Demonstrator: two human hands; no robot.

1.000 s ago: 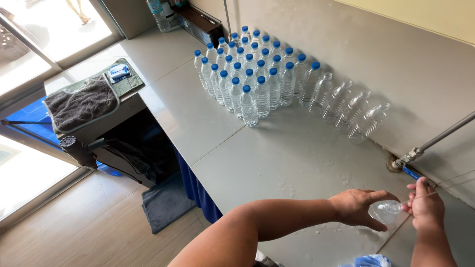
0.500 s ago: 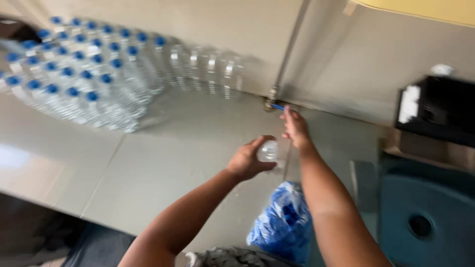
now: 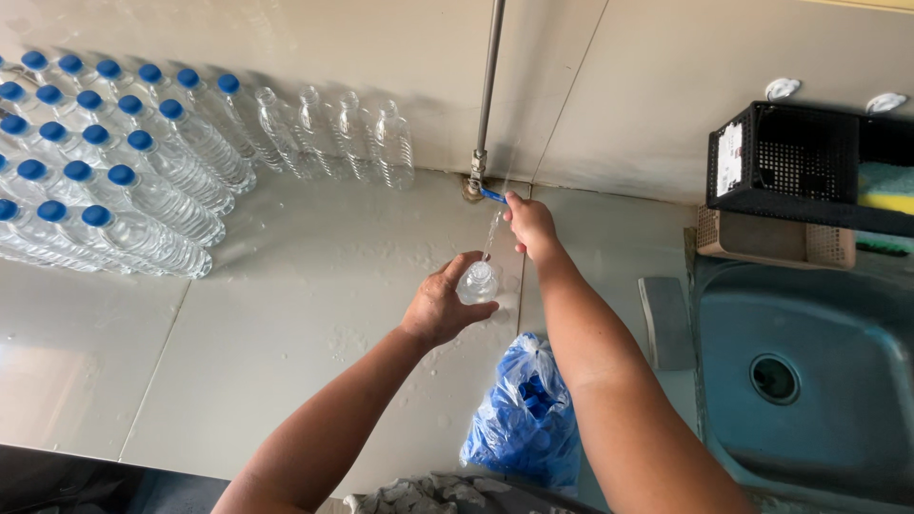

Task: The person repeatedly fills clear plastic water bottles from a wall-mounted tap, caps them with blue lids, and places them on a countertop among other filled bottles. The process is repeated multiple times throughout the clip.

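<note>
1. Two bare forearms reach from the near edge of the grey counter [image 3: 286, 362] toward the back wall.
2. Nearest: a clear bag of blue caps [image 3: 526, 419] lies on the counter at its near edge, between the two forearms. Just beside it, at the very near edge, a crumpled grey cloth [image 3: 438, 495].
3. Left hand [image 3: 440, 306], mid-counter: fingers curled round a small clear bottle [image 3: 477, 283], thumb on one side and fingers on the other, closed firmly on it. Bottle uncapped, mouth upward, held above the wet counter surface.
4. A thin stream of water falls into the bottle from the tap [image 3: 479, 187] above it.
5. Right hand [image 3: 529, 225], further back: fingertips pinched on the tap's blue handle [image 3: 493, 196], where the counter meets the wall.
6. Right of the counter: a steel sink [image 3: 809, 381]; behind it a black mesh basket [image 3: 809, 167] hangs on the wall, a yellow-green sponge [image 3: 890, 186] inside.
7. Far left corner: many capped bottles [image 3: 105, 181], blue tops, packed in rows. Beside them, along the back wall, a few uncapped clear bottles [image 3: 343, 138] stand near the tap's pipe [image 3: 490, 76].
</note>
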